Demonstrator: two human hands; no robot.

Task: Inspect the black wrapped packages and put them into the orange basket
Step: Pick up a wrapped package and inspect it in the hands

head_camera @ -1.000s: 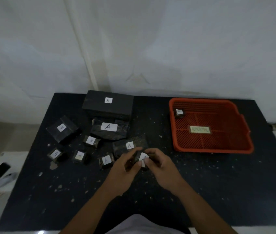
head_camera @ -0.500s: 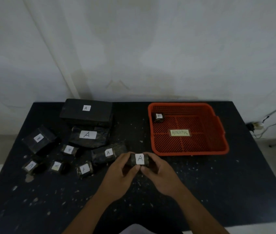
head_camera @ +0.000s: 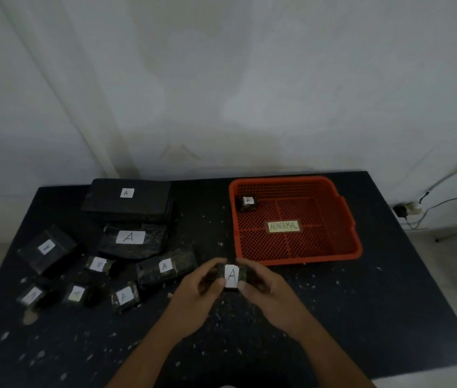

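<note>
**Small package held in both hands; 1 of 10 in the basket**

- Desk (head_camera: 361,317): 1, dark and speckled.
- Orange basket (head_camera: 357,247): 1, on the right side of the desk. There's a paper label (head_camera: 282,226) on its floor.
- Black wrapped packages: 10 total, each with a white "A" tag.
  - 1 big box (head_camera: 126,200), back left.
  - 3 medium: tilted box (head_camera: 46,247) at far left, crinkled bundle (head_camera: 132,239) in front of the big box, long bundle (head_camera: 165,267) nearest the hands.
  - 4 small packages (head_camera: 98,264) loose on the left of the desk.
  - 1 basket package (head_camera: 247,203), small, in the basket's far-left corner.
  - 1 held package (head_camera: 232,275), small, tag up, in front of the basket's near rim.
- Hands: left hand (head_camera: 193,298) pinches the held package's left end, right hand (head_camera: 269,295) pinches its right end.

Handling is a guess. The small ones look light and firm, and the film wrap looks crinkly and maybe slick. Grip by the short ends so the tag stays readable. The big box likely needs both hands on its long sides.
</note>
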